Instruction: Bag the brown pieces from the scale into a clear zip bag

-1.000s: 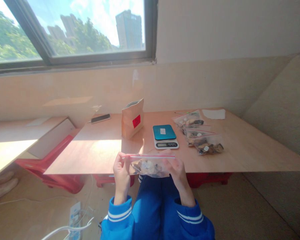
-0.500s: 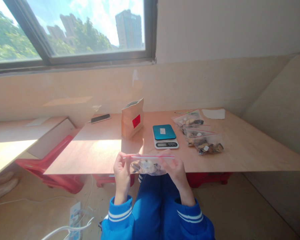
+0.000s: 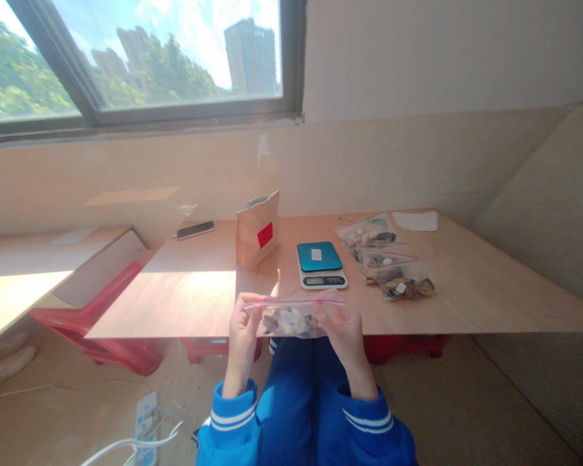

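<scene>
While the red-lined seal of a clear zip-lock bag [image 3: 291,320] is pinched near its left end by the left grip [image 3: 243,329], its right part is grasped by the right grip [image 3: 344,330], with the thumb laid across the front. Between the two grips, the bag is held with its seal stretched almost level, at the near edge of the wooden desk [image 3: 490,298] and above blue trousers [image 3: 296,395]. Pale and dark dried pieces are enclosed in it, though their exact kind cannot be told.

Just beyond the grips, a white digital kitchen scale [image 3: 324,281] is topped by a blue platform [image 3: 319,256], to which a small white label [image 3: 316,255] is stuck. Beyond the left grip, an upright kraft-paper pouch [image 3: 251,241] is marked with a red label [image 3: 265,235], its mouth left open. Farther off to the left of it, a smartphone [image 3: 195,230] is laid flat. Beyond the right grip and to its right, filled zip-lock bags [image 3: 408,286] are lined up, partly overlapped, and behind them a white sheet [image 3: 415,221] is placed near the far edge.
</scene>
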Demonstrator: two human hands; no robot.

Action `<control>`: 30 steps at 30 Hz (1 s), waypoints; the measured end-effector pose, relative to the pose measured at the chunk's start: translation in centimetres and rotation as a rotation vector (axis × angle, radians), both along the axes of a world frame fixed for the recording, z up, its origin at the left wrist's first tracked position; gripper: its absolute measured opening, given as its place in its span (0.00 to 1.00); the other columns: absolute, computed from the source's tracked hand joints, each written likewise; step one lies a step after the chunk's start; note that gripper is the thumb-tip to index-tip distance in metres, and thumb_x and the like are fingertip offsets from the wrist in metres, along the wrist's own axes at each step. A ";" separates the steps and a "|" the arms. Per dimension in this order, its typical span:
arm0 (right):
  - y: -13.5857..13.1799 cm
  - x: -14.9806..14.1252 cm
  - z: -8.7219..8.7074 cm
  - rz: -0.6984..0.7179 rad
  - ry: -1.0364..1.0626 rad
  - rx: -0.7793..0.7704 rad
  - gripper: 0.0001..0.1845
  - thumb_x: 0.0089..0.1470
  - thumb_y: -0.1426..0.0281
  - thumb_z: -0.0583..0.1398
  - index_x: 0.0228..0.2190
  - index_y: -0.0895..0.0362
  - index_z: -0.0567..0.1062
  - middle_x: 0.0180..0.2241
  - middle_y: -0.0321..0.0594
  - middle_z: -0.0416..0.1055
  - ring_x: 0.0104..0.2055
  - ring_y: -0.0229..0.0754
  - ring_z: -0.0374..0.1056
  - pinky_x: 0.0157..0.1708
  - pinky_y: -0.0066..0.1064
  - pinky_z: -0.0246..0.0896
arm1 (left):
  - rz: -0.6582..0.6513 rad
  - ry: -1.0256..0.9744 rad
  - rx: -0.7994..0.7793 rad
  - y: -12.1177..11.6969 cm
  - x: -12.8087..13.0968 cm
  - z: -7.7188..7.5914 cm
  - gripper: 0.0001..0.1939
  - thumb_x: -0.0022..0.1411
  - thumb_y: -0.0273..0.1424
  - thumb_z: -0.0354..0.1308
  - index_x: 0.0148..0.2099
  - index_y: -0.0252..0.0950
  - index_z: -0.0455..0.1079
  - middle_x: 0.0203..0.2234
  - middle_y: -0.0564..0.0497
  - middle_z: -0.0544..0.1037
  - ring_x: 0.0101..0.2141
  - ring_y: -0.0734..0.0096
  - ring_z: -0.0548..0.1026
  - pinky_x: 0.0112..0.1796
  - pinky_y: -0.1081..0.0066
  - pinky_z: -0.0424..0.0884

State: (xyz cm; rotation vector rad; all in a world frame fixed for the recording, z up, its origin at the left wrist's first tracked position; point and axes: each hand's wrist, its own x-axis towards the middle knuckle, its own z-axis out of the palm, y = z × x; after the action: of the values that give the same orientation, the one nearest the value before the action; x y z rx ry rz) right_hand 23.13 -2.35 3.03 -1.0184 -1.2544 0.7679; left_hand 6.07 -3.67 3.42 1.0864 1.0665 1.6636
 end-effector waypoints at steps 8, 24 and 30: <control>-0.2 0.3 -0.2 0.160 0.070 -0.114 0.12 0.50 0.60 0.63 0.31 0.55 0.78 0.32 0.41 0.78 0.38 0.46 0.73 0.42 0.39 0.70 | -0.023 0.176 -0.076 0.0 0.1 0.6 0.13 0.49 0.39 0.66 0.30 0.34 0.76 0.23 0.50 0.78 0.26 0.69 0.75 0.28 0.72 0.72; 0.6 0.0 -1.5 0.207 0.168 -0.211 0.13 0.42 0.61 0.69 0.28 0.57 0.80 0.31 0.43 0.80 0.36 0.49 0.76 0.41 0.42 0.73 | -0.038 0.193 -0.035 -0.3 -0.2 0.5 0.11 0.53 0.38 0.65 0.32 0.34 0.76 0.25 0.51 0.77 0.28 0.71 0.73 0.30 0.74 0.69; 0.4 -0.1 -0.5 0.203 0.140 -0.147 0.12 0.45 0.60 0.67 0.29 0.56 0.80 0.30 0.42 0.79 0.34 0.47 0.75 0.38 0.40 0.72 | -0.043 0.227 -0.024 -0.3 -0.2 0.5 0.12 0.54 0.38 0.64 0.34 0.34 0.76 0.29 0.49 0.78 0.31 0.69 0.74 0.33 0.73 0.70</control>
State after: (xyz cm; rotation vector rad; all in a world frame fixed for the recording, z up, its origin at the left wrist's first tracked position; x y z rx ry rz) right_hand 23.05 -1.91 2.50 -0.9461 -1.2050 1.0839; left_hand 5.84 -4.00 3.90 1.2957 1.1948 1.5156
